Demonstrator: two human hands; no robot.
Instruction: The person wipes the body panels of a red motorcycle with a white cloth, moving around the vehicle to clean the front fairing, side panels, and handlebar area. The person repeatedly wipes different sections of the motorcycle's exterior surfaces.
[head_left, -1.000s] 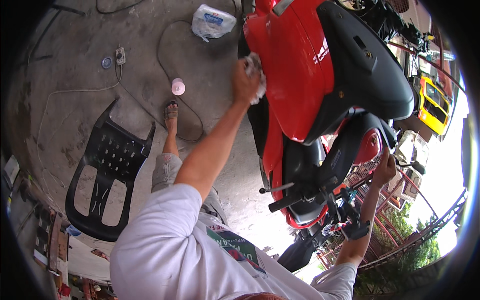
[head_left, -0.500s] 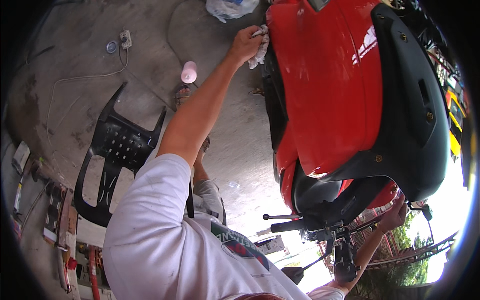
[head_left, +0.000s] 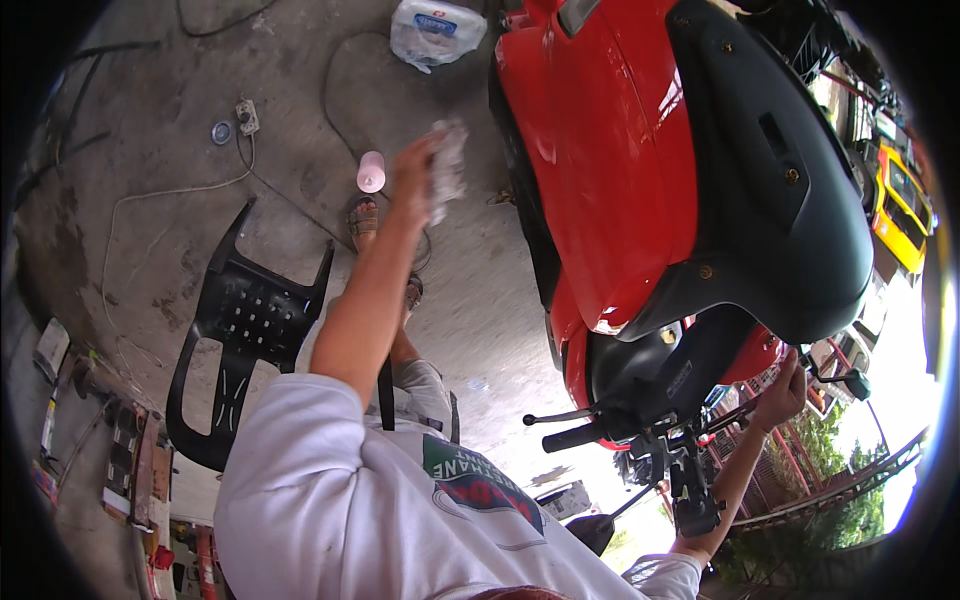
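My left hand [head_left: 412, 177] is closed around a crumpled pale rag [head_left: 445, 175], blurred by motion and apart from the scooter, above the floor near a pink bottle [head_left: 370, 172]. The red and black scooter [head_left: 610, 170] fills the right of the head view, with its black side panel [head_left: 760, 230] and left handlebar grip [head_left: 568, 437] showing. My right hand [head_left: 780, 395] is at the scooter's far side by a mirror [head_left: 856, 383], fingers closed on a part that is mostly hidden.
A black plastic chair [head_left: 250, 330] is at my left. A wrapped white bag [head_left: 437, 35], a cable with a socket strip [head_left: 247, 118] and a round lid [head_left: 222, 132] lie on the concrete floor [head_left: 150, 280]. Tools and wood [head_left: 140, 470] line the lower left; a yellow vehicle [head_left: 898, 210] stands right.
My left hand with the rag has moved away from the red bodywork, leftward and down since half a second ago. My right hand stays at the scooter's far side.
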